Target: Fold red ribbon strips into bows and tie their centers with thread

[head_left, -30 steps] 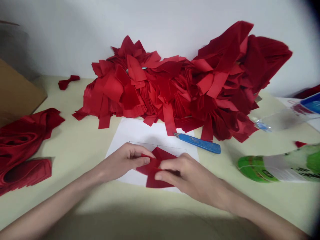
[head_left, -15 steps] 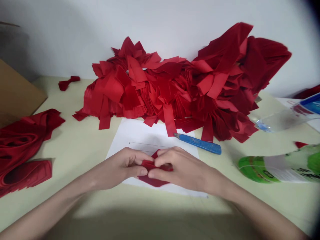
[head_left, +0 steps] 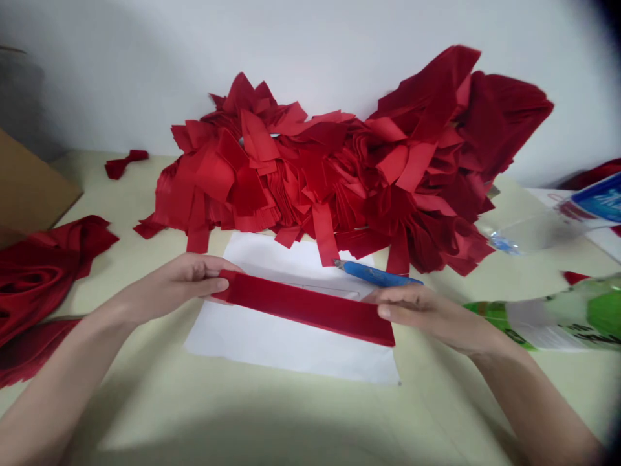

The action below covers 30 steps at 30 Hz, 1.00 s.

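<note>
A red velvet ribbon strip [head_left: 310, 309] is stretched out between my two hands, its right end lower than its left. My left hand [head_left: 187, 281] pinches the left end between thumb and fingers. At the other end, my right hand [head_left: 422, 310] grips the ribbon's upper edge near the corner. Beneath the strip lies a white paper sheet [head_left: 286, 356] with thin drawn lines, partly covered by the ribbon. A blue utility knife [head_left: 373, 273] rests just behind my right fingers, across the sheet's far right corner.
A large heap of red ribbon pieces [head_left: 310, 175] lies along the wall. More red ribbons [head_left: 33, 278] and a cardboard box [head_left: 33, 181] are at the left. A green-labelled bottle [head_left: 543, 317] and a clear bottle [head_left: 538, 230] lie at the right.
My hands have moved apart, from close together over the paper to opposite ends of the ribbon. The red ribbon, bunched or folded before, is now drawn out straight.
</note>
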Tool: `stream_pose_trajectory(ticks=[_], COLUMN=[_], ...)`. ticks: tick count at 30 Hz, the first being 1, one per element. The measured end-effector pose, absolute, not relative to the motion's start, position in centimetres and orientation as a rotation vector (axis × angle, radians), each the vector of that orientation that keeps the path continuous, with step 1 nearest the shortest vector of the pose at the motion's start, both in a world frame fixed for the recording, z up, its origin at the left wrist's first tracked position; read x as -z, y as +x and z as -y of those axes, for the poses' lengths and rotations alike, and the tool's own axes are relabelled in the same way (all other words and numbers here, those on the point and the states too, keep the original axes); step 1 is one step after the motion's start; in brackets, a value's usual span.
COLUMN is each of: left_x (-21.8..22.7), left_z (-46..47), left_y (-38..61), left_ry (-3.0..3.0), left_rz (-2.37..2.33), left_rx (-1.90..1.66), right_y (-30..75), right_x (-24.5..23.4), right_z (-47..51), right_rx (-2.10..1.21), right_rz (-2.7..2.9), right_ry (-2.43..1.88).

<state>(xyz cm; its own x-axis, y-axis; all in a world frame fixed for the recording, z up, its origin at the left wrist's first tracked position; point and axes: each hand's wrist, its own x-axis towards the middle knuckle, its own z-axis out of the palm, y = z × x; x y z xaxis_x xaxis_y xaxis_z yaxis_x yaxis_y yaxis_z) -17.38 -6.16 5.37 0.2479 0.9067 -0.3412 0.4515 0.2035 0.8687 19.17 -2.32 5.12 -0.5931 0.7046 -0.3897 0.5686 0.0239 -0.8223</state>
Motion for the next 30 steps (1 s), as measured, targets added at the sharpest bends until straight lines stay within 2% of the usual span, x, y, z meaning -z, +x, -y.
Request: stream_pose_trajectory(ticks=[3, 6, 13, 17, 23, 30], left_x=[-4.4, -3.4, -1.9, -1.8, -1.9, -2.4], left_z=[6.0, 6.0, 6.7, 6.7, 6.6, 7.0], left_y=[-16.3, -15.0, -12.2, -12.2, -12.6, -12.3], left_ry=[1.383, 1.268, 1.259, 1.163, 1.096, 1.111], left_rz=[-1.237, -1.194, -1.632, -1.564, -1.506, -1.534], left_rx=[-0.435, -0.478, -0.591, -0.697, -0.715, -0.72], right_y=[18.9, 18.2, 17.6, 18.4, 19.0, 19.6], right_x=[-4.7, -4.4, -3.7, -3.5, -3.9, -3.5], right_z=[2.2, 2.5, 3.3, 2.9, 2.5, 2.5], right_rx=[-1.463, -1.449, -1.481, -1.433, -1.196, -1.459], right_rz=[2.104, 2.074, 1.969, 1.906, 2.12, 1.741], right_ry=[-1.453, -1.468, -1.45, -1.437, -1.477, -1.541])
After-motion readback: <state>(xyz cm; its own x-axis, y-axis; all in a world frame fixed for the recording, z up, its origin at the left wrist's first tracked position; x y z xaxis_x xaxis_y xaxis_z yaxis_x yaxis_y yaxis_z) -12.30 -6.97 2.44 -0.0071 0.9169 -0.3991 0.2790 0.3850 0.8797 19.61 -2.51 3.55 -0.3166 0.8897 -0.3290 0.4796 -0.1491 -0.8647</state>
